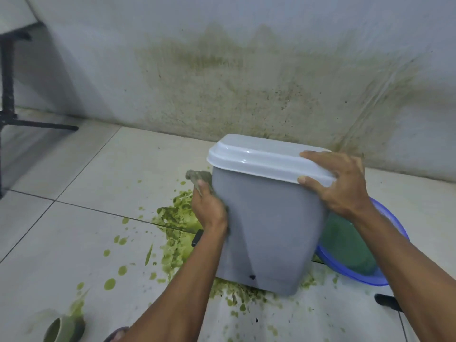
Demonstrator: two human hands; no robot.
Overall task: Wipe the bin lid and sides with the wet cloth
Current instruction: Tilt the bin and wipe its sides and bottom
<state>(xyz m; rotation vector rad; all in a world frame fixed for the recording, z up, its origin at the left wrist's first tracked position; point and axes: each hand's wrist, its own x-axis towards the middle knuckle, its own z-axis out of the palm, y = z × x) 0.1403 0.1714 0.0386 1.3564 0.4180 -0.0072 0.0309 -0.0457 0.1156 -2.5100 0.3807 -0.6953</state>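
A grey plastic bin [266, 230] stands on the tiled floor, tilted slightly, with a white lid [259, 154] closed on top. My left hand [208, 208] presses a dirty grey-green cloth [198, 177] against the bin's left side, just below the lid; part of the cloth sticks out above my thumb. My right hand [338, 181] grips the lid's near right corner, fingers over the top and thumb on the rim.
Green slime [175, 230] is spattered over the floor tiles left of and under the bin, and green stains mark the wall [246, 70] behind. A blue basin [355, 275] of greenish water sits right of the bin. A small cup [61, 329] lies at bottom left; a black stand leg [7, 95] is far left.
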